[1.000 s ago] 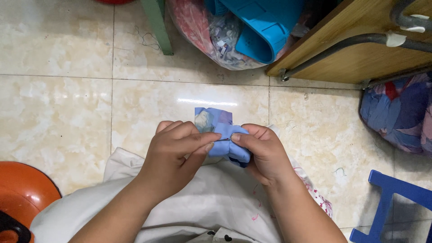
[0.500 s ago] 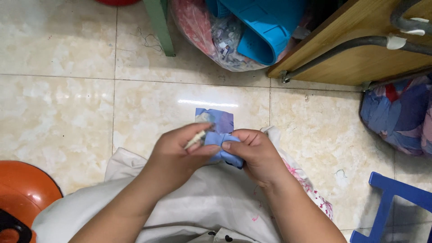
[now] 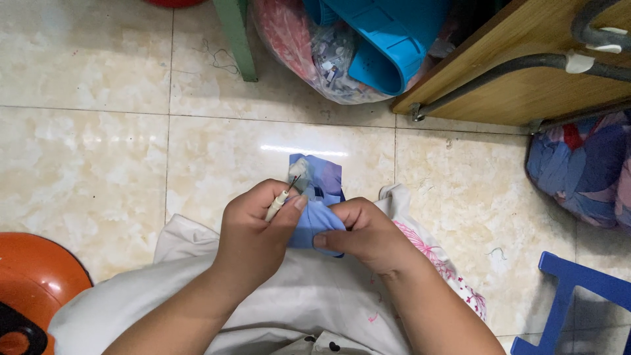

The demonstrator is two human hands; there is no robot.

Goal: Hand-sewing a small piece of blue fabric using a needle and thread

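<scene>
Behind hands, scrap-stuffed clear bag (image 3: pixel 315 59)

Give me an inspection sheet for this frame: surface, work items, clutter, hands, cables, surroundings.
Surface: glossy beige floor tiles.
Work items: folded blue fabric piece; small pointed tool; white cloth on the lap.
Clutter: loose threads on the floor.
Hands: left hand pinches the tool; right hand grips the fabric.
Cables: nothing seen.
Surroundings: orange container, clear scrap bag, blue stool, wooden table.
</scene>
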